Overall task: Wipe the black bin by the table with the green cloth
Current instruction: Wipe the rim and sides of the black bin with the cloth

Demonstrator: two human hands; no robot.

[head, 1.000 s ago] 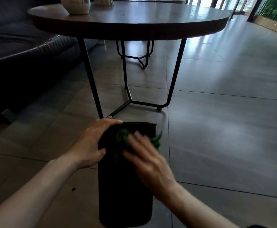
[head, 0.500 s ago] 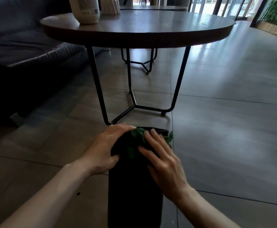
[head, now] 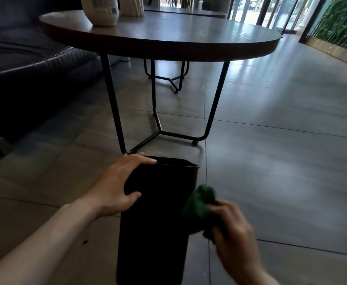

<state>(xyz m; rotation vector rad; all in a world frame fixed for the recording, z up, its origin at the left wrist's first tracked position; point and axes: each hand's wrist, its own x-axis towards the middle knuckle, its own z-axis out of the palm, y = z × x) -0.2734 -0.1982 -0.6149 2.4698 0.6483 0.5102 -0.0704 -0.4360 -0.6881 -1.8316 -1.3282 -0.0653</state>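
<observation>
Both hands work at the bin (head: 156, 212). The left hand (head: 119, 188) lies over the bin's upper left corner, its fingers stretched along the rim and its thumb pressed against the near face, so that it grips the corner between them. The right hand (head: 233, 233) is at the bin's right side, blurred, with its fingers curled round the bunched green cloth (head: 201, 202). The cloth sits against the bin's right edge, below the rim; whether it presses on the surface or only lies beside it cannot be told through the blur.

The bin is black and tall, and it leans with its open top away from the person, toward the table (head: 168, 36). It stands on the tiled floor (head: 281, 161), just in front of the table's black wire legs (head: 115, 103). The table is round, with a dark top. On its far left part stand a white vessel (head: 100, 11) with a printed label and, just beside it, a pale ribbed vase (head: 131, 7). A dark sofa (head: 24, 58) fills the left side. A second table's legs (head: 168, 77) show behind, and a green plant wall (head: 341, 21) runs along the far right.
</observation>
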